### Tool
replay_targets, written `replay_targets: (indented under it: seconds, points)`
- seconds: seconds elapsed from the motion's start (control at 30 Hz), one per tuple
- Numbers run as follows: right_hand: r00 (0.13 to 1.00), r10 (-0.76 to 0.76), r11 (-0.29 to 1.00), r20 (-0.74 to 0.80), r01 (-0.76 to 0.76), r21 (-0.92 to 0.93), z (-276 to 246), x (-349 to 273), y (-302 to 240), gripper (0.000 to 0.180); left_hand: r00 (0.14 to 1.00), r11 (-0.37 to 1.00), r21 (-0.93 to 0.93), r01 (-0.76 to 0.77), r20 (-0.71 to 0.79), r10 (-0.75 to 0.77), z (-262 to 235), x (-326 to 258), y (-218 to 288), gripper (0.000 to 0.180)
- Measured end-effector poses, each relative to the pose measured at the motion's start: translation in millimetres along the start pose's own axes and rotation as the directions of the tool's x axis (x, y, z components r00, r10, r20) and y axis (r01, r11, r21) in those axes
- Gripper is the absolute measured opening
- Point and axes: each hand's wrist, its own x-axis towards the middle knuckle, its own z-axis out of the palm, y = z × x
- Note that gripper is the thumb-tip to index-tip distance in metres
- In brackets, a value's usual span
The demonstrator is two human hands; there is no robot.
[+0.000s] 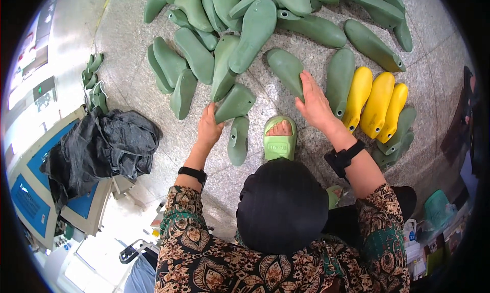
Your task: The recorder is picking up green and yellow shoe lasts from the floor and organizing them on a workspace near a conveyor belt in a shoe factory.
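Observation:
My left hand (208, 125) has its fingers and thumb closed around the near left end of a green shoe last (237, 102), which lies tilted on the floor. A smaller green last (238, 142) lies just right of that hand. Farther right, my right hand (317, 104) has its fingers stretched along the right edge of another green last (284, 68), with the thumb beside its narrow end. An upright green last (340, 78) stands close to those fingers. Three yellow lasts (377, 101) form a row right of my right hand. Each wrist wears a black band.
A heap of green lasts (224, 9) spreads over the far floor. More green lasts (400, 132) lie beyond the yellow row. My foot in a light green slide sandal (279, 139) is between my hands. At left, black cloth (109, 142) drapes over boxes with blue panels (30, 201).

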Motion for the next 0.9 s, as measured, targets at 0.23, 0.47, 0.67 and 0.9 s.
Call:
replay_targets:
  seconds: [0.23, 0.47, 0.67, 0.9]
  points:
    - [1.0, 0.025, 1.0, -0.006, -0.025, 0.007, -4.5, -0.7, 5.9, 0.063, 0.808, 0.922, 0.072, -0.38, -0.459, 0.369, -22.4, 34.9, 100.2, 0.04]
    - [0.999, 0.039, 0.999, 0.016, -0.04, 0.013, -1.4, 0.3, 1.8, 0.063, 0.915, 0.913, 0.273, -0.304, -0.184, 0.36, -30.9, 140.6, 139.2, 0.085]
    - [0.997, 0.076, 0.988, -0.01, -0.074, 0.136, -1.6, -1.1, 9.6, 0.064, 0.95, 0.973, 0.063, -0.222, -0.21, 0.23, -23.2, 127.5, 150.0, 0.073]
    - [0.946, 0.311, 0.865, -0.092, -0.241, 0.44, -8.0, -10.4, 19.7, 0.057, 0.814, -0.202, -0.791, 0.578, 0.543, 0.203, 32.2, 52.3, 130.2, 0.043]
